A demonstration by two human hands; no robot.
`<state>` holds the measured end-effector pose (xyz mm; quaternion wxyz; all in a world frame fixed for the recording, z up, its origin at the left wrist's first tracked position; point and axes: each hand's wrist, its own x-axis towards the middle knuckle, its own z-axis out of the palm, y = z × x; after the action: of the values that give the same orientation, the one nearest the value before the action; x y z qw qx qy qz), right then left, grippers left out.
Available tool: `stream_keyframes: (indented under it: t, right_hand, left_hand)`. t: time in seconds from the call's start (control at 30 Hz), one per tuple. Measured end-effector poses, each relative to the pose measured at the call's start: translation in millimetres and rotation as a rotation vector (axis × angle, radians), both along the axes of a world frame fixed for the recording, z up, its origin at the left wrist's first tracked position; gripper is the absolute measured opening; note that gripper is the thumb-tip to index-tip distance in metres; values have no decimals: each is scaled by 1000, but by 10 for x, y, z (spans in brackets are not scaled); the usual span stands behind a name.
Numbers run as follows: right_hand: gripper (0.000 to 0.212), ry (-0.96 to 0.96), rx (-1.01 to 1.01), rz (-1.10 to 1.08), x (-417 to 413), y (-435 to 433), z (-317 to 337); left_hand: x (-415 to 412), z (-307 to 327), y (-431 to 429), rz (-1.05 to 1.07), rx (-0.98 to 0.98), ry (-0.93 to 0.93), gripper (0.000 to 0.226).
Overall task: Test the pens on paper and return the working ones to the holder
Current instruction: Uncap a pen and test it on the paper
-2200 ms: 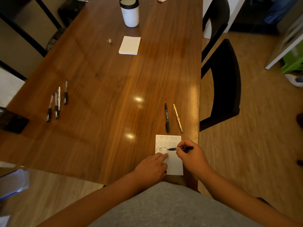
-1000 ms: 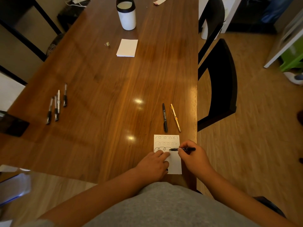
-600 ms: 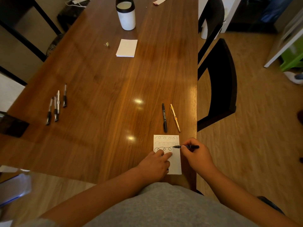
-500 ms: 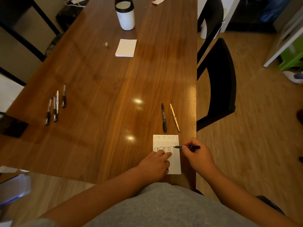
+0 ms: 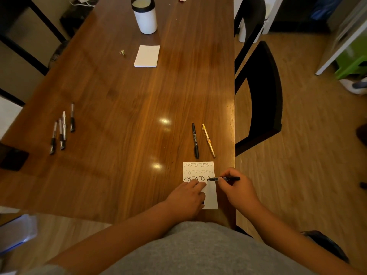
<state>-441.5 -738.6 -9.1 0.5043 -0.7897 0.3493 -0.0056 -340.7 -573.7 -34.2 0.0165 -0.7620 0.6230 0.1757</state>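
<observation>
A small white paper (image 5: 211,192) lies near the table's front right corner, with three rows of looped scribbles on its upper half. My right hand (image 5: 236,188) grips a black pen (image 5: 224,178) whose tip touches the end of the third row. My left hand (image 5: 188,197) rests flat on the paper with straight fingers. A black pen (image 5: 195,140) and a yellow pen (image 5: 208,140) lie side by side just beyond the paper. Several black-and-white pens (image 5: 62,129) lie at the table's left. The white holder (image 5: 144,15) with a black rim stands at the far end.
A white notepad (image 5: 147,56) lies in front of the holder, with a small metal clip (image 5: 122,52) to its left. A black chair (image 5: 262,92) stands by the table's right edge. A dark flat object (image 5: 12,157) sits at the left edge.
My right hand has drawn the third row of loops from left to right across the paper. My left hand has stayed on the paper.
</observation>
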Motion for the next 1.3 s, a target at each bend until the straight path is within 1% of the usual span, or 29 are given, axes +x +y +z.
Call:
stream_keyframes:
  t: [0.27, 0.5, 0.83, 1.03, 1.1, 1.2, 1.3]
  right_hand:
    - [13, 1, -12, -55, 23, -43, 26]
    - [9, 12, 0, -74, -19, -56, 31]
    - [13, 34, 50, -110, -96, -33, 56]
    - [10, 2, 107, -262, -155, -50, 129]
    - [10, 8, 147, -296, -182, -53, 177]
    - [10, -2, 256, -334, -224, -50, 292]
    - [12, -26, 375, -342, -253, -20, 444]
  left_hand:
    - [2, -14, 13, 8, 3, 9, 43]
    - [5, -8, 11, 20, 6, 13, 43]
    - [23, -22, 14, -4, 4, 3, 43]
    - [45, 42, 5, 2, 14, 40, 43]
    - [47, 76, 22, 54, -13, 101, 42]
    - [43, 152, 74, 245, -73, 188, 35]
    - [25, 250, 119, 413, -93, 266, 29]
